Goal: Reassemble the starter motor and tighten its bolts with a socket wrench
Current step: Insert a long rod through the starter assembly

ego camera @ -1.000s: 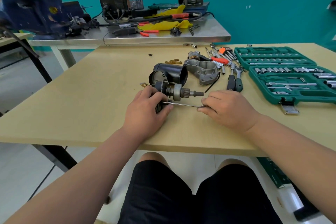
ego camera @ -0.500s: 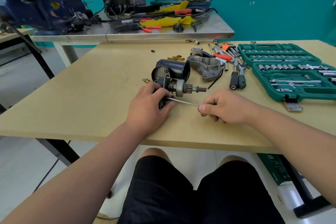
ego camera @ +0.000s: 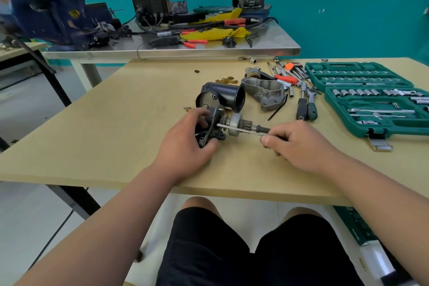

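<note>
A pale, smooth wooden worktop (ego camera: 104, 134) carries everything. Near the middle of its front edge, the left hand (ego camera: 185, 144) curls round the black end plate of the starter motor core (ego camera: 234, 123), a stubby metal shaft with a grey drum and a small toothed pinion pointing right. A thin, straight steel bolt (ego camera: 241, 129) runs along the front of the core. Its left tip reaches the end plate, and the right hand (ego camera: 299, 144) pinches its right end between thumb and forefinger.

Just behind the core lies a glossy black cylindrical housing (ego camera: 222, 95) on its side, its open mouth facing right. Beside that sits a rough grey cast nose cover (ego camera: 264, 93), with a black hex key leaning against its right side.

Further right, a black-handled driver (ego camera: 301, 109) and a green-gripped socket wrench (ego camera: 312, 109) lie side by side. Along the right edge lies an open green plastic case (ego camera: 371, 123), with rows of chrome sockets (ego camera: 362, 92) and bars in its moulded slots.
</note>
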